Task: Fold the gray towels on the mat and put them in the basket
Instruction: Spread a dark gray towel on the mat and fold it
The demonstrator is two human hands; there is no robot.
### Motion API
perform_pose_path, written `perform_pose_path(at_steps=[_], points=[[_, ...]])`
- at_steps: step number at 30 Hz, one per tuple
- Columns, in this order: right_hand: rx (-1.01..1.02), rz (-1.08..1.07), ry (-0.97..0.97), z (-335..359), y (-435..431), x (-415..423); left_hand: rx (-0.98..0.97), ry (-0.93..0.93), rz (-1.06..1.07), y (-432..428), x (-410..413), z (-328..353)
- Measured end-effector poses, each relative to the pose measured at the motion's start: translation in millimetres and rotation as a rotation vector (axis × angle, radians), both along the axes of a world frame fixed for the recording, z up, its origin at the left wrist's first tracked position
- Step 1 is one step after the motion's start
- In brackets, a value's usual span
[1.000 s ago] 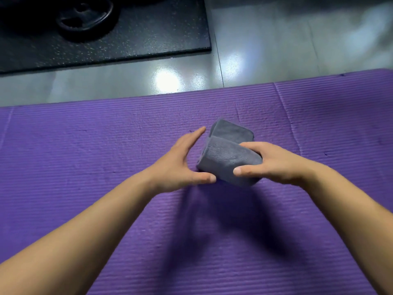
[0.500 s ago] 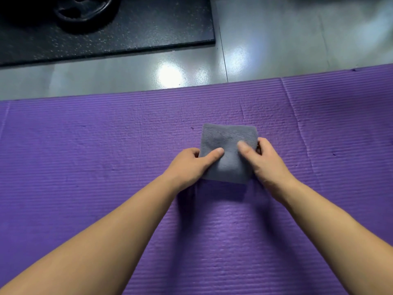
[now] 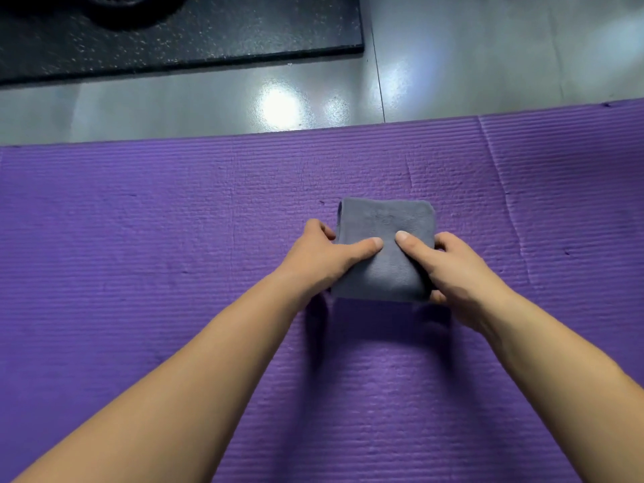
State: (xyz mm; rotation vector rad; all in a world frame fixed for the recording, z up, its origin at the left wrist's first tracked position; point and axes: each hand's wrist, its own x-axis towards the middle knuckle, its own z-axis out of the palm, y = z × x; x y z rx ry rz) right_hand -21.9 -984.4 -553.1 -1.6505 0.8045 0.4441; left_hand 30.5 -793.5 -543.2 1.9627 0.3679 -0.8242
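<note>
The folded gray towel [image 3: 386, 231], which a second ago was being turned over above the mat, is now lying square between both hands, and the hands are sitting closer together on it than half a second ago. The left hand [image 3: 327, 254] is gripping the towel's left side, thumb pressing across the top and fingers curling round the edge. The right hand [image 3: 449, 266] is gripping the right side in the same way, thumb on top and fingers wrapping the edge. The two thumbs are nearly meeting at the middle of the cloth. The towel is resting right of centre in the frame on the purple ribbed mat [image 3: 139, 273]; whether its near edge is lifting off the mat cannot be told. Glossy gray floor tiles [image 3: 174, 109] are reflecting light beyond the mat, and a black speckled rubber mat [image 3: 209, 33] is lying at upper left.
</note>
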Motion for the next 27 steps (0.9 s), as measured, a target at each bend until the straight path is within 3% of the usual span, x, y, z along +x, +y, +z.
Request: perform_pose_path(at_steps=[8,14,19,27], points=[[-0.070,0.030,-0.116,17.4,25.0,-19.1,-0.304,-0.007,0.265,11.7,-31.5,3.6],[-0.138,0.140,-0.086,65.2,59.7,-65.0,-0.334,0.027,0.298,52.8,-87.3,42.0],[-0.087,0.181,-0.097,143.9,101.2,-82.2,-0.309,0.017,0.362,87.5,-108.6,113.0],[-0.101,0.340,-0.168,326.2,184.0,-87.1,-0.306,-0.007,0.447,169.4,-125.3,287.0]])
